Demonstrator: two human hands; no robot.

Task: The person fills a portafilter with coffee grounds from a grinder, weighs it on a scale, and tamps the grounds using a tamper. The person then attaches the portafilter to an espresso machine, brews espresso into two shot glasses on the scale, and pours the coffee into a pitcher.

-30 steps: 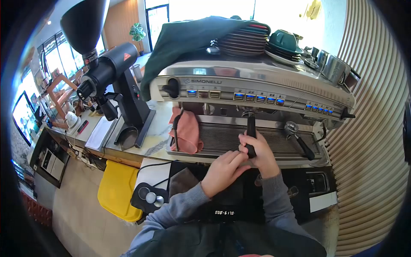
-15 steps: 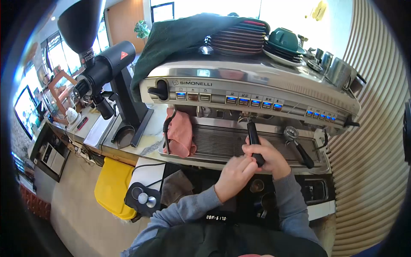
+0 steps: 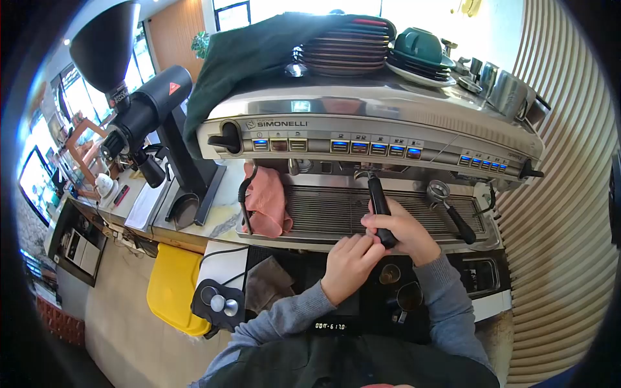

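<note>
My right hand is wrapped around the black handle of a portafilter. The portafilter's metal end points up beneath the front of the espresso machine; whether it is locked into the group is hidden. Beside the handle's lower end, my left hand has its fingers curled in, close against the right hand. What the left fingers hold, if anything, cannot be seen. To the right, a second portafilter lies on the drip tray.
A pink cloth hangs by the steam wand at left. Nearer me are a small glass cup, a dark pitcher, a lit scale display and tampers on a mat. A black grinder stands left; stacked plates top the machine.
The view has shifted slightly. The held portafilter's metal end seems a little lower against the machine's front. Both hands keep nearly the same grip.
</note>
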